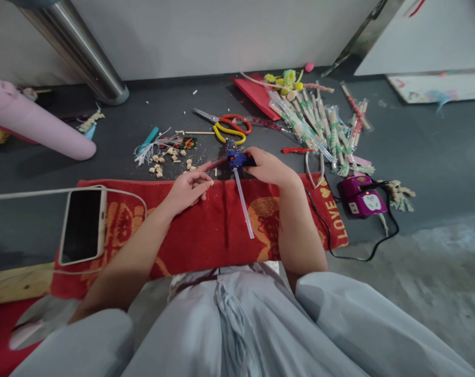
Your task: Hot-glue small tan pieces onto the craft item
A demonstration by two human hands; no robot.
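Observation:
My right hand (269, 167) grips a blue glue gun (234, 157) lying low over the dark floor, its clear glue stick (244, 203) trailing back over the red towel (206, 225). My left hand (188, 187) pinches a thin red stick (217, 164) whose far end meets the gun's nozzle. A small wooden bit sits at my left fingertips. Several cut wooden pieces (170, 159) are scattered just beyond my left hand.
Scissors with red and yellow handles (229, 125) lie beyond the gun. A pile of wrapped chopsticks (319, 128) and red paper (256, 94) sit at the far right. A purple power strip (362, 198) with black cord is right; a phone (82, 224) and pink roll (36, 125) left.

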